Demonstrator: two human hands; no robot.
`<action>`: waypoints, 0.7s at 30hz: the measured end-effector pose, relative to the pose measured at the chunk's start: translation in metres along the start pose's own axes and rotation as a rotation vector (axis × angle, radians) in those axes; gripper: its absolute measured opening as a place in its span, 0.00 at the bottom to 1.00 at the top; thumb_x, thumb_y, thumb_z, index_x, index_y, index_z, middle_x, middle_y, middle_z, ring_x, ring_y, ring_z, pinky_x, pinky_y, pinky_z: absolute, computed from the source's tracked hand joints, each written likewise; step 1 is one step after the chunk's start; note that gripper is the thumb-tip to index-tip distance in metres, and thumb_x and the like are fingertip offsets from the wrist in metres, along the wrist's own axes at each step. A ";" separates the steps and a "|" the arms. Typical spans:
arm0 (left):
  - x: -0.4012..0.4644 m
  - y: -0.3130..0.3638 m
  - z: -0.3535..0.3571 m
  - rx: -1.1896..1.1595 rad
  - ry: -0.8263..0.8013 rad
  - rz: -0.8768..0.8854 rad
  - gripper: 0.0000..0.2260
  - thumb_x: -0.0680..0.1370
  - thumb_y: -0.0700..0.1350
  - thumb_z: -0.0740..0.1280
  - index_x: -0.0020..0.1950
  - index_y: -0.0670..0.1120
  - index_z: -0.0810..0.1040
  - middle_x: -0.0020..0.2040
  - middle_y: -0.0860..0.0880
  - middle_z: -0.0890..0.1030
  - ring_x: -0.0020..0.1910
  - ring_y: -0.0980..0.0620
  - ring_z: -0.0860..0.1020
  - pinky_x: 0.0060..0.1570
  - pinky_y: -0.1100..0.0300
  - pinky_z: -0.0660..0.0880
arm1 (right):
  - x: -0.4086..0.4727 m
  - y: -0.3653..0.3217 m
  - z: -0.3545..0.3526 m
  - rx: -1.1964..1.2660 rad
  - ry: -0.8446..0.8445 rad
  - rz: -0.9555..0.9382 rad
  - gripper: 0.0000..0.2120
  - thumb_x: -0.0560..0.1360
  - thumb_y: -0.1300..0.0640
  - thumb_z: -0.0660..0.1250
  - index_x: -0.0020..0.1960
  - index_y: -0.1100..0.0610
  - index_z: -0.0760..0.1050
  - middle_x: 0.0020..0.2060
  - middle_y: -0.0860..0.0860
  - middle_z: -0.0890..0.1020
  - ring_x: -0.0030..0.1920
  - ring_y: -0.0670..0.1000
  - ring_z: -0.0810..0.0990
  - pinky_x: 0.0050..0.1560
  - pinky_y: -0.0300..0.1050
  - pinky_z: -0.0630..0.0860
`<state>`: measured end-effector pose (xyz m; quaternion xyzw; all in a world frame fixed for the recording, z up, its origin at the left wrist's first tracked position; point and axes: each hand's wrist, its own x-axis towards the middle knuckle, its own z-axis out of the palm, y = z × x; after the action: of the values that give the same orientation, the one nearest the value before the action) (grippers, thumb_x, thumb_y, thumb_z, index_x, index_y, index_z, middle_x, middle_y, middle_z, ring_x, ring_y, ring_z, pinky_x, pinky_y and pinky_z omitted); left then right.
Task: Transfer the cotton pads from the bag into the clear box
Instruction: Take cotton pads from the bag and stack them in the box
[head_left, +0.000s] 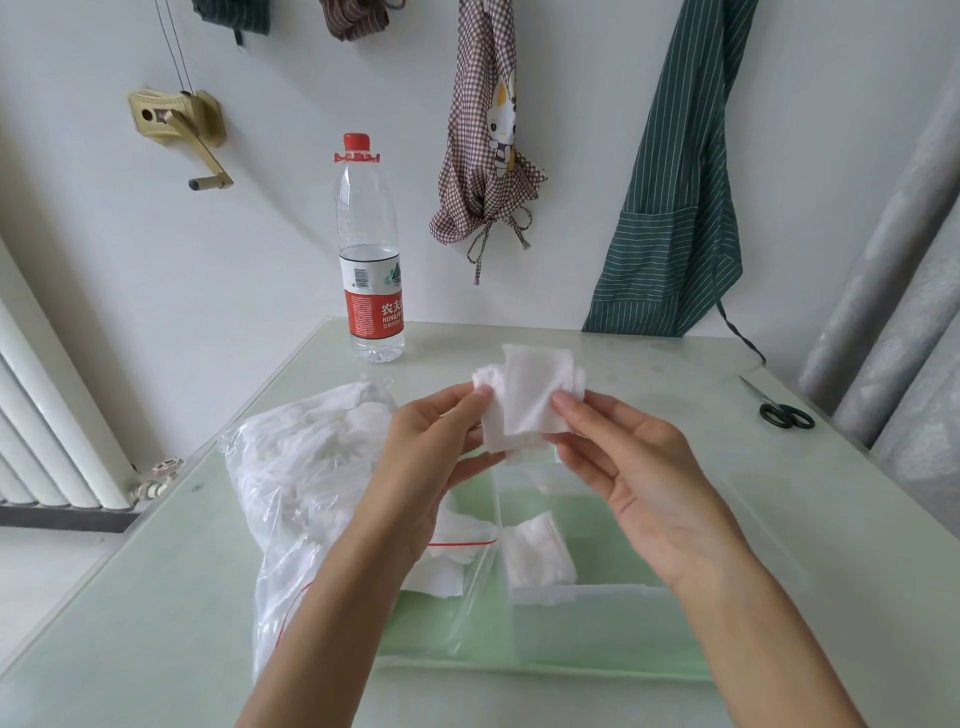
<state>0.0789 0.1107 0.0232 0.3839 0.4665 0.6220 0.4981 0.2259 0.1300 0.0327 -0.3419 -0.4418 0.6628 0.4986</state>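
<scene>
Meanwhile bag (311, 467) holds many pads; clear box (597, 597) holds few.

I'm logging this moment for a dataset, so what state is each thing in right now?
Clear plastic zip bag: open, lying on the table, full of pads.
Clear plastic box: lid off, a few pads inside.
White cotton pads: held up, pinched by both hands.
Left hand: pinching pads.
Right hand: pinching pads.
Red-capped water bottle: upright, capped, partly full.
Black-handled scissors: closed, lying flat.
</scene>
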 end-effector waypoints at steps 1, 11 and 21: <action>-0.001 -0.001 0.002 0.004 -0.023 0.000 0.10 0.80 0.42 0.61 0.50 0.44 0.82 0.42 0.47 0.85 0.39 0.56 0.83 0.36 0.66 0.78 | 0.001 0.004 0.002 -0.076 0.035 -0.025 0.06 0.68 0.60 0.72 0.45 0.58 0.82 0.38 0.53 0.85 0.36 0.45 0.83 0.39 0.32 0.78; -0.001 -0.003 0.007 0.056 -0.017 0.036 0.10 0.75 0.46 0.69 0.53 0.44 0.82 0.47 0.45 0.85 0.47 0.48 0.83 0.43 0.62 0.80 | 0.006 0.016 0.005 -0.354 0.212 -0.260 0.04 0.68 0.58 0.75 0.43 0.56 0.82 0.31 0.49 0.84 0.31 0.46 0.82 0.31 0.33 0.75; 0.000 -0.006 0.005 -0.041 -0.001 0.001 0.07 0.78 0.45 0.66 0.52 0.46 0.81 0.49 0.47 0.84 0.49 0.53 0.82 0.45 0.63 0.79 | 0.007 0.002 -0.012 -0.423 -0.058 -0.097 0.12 0.65 0.53 0.75 0.48 0.54 0.81 0.38 0.44 0.83 0.38 0.41 0.79 0.41 0.33 0.73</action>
<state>0.0850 0.1124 0.0188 0.3738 0.4534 0.6315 0.5059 0.2342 0.1392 0.0265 -0.3982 -0.6011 0.5401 0.4340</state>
